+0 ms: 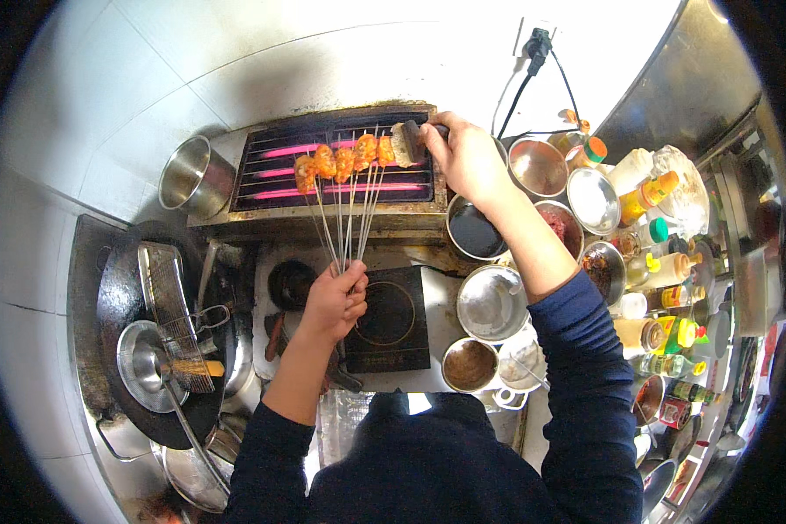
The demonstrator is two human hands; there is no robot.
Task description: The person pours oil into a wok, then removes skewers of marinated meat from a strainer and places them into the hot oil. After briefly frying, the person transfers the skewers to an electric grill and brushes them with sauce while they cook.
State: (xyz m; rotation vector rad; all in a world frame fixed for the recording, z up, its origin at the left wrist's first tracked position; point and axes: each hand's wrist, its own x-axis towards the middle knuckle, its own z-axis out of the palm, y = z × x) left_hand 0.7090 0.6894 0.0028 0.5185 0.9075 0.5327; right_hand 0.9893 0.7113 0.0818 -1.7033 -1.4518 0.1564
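Note:
My left hand (340, 298) grips the lower ends of several thin metal skewers (348, 226) in a fanned bunch. Orange, sauce-coated pieces of food (344, 162), perhaps meat, sit at the skewers' far ends, above the grate of an electric grill (334, 216) with glowing pink heating bars (340, 190). In my right hand (465, 154) is a brush (409, 143) with a dark handle and pale bristles. Its bristles are at the rightmost piece, seemingly touching it.
A steel pot (196, 177) stands left of the grill. An induction cooktop (390, 318) lies below it. At left, a wok (124, 275) holds strainers and a ladle (149, 368). Bowls of dark liquid (477, 229) and seasonings crowd the right, near bottles (668, 268). A plugged-in cord (519, 101) hangs behind.

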